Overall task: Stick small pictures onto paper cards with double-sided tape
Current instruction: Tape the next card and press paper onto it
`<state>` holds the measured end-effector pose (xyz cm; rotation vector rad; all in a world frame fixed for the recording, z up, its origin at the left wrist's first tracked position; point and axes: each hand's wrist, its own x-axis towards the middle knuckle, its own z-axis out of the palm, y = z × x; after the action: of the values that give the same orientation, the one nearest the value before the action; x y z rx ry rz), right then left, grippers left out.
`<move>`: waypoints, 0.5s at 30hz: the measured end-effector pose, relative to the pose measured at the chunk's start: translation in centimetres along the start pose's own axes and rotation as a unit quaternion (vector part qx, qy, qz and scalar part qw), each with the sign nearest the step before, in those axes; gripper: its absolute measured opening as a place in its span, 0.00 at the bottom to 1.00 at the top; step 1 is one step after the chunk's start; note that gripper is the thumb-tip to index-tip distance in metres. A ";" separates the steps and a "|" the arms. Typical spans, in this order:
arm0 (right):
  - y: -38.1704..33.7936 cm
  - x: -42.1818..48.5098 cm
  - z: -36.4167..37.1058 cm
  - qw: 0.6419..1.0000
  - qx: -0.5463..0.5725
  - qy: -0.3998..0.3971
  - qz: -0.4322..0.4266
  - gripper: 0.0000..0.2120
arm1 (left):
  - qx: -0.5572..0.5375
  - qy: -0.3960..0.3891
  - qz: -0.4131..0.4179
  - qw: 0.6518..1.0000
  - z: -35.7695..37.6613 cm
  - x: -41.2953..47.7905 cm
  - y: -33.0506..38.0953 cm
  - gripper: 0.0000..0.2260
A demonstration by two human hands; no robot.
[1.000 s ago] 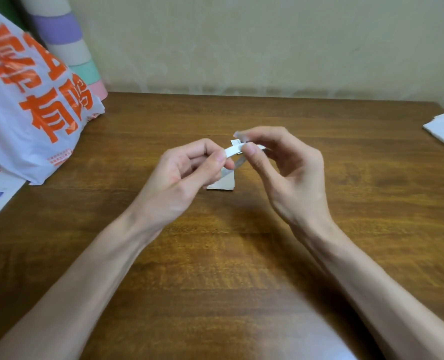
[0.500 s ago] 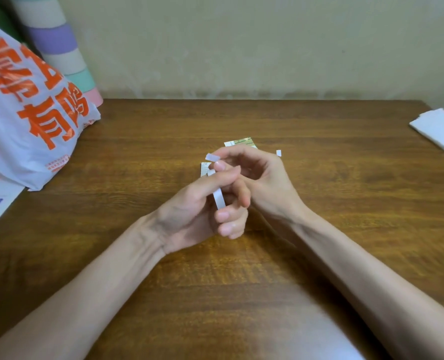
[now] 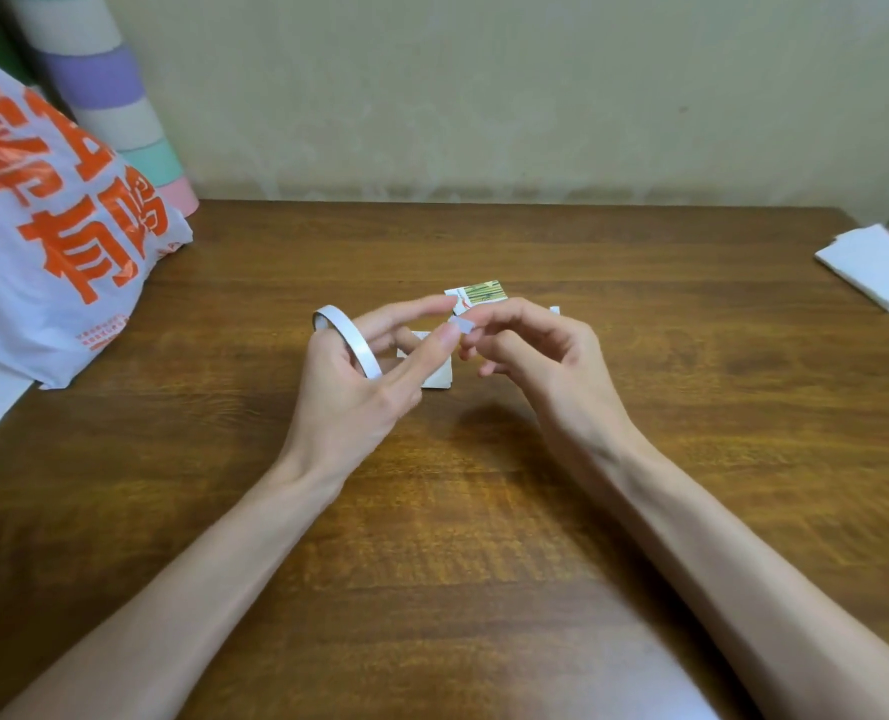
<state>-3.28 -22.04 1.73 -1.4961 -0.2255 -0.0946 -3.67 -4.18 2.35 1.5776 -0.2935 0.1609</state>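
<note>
A tape piece [image 3: 462,323], now torn free for sticking, is pinched by the right hand [image 3: 541,366]; the roll [image 3: 346,345] is held by the left hand [image 3: 359,402].

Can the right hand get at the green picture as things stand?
Probably yes: the green picture lies uncovered just beyond the right hand, though that hand pinches a tape piece; the left hand holds the tape roll.
</note>
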 end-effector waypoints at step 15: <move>-0.1 -0.4 0.1 0.994 -0.101 -0.024 -0.045 0.07 | 0.090 0.074 0.047 0.992 0.0 0.0 -0.8 0.01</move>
<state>-3.67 -21.95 1.74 -1.6901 -0.3311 -0.1574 -3.41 -4.22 1.60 1.7210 -0.2432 0.3851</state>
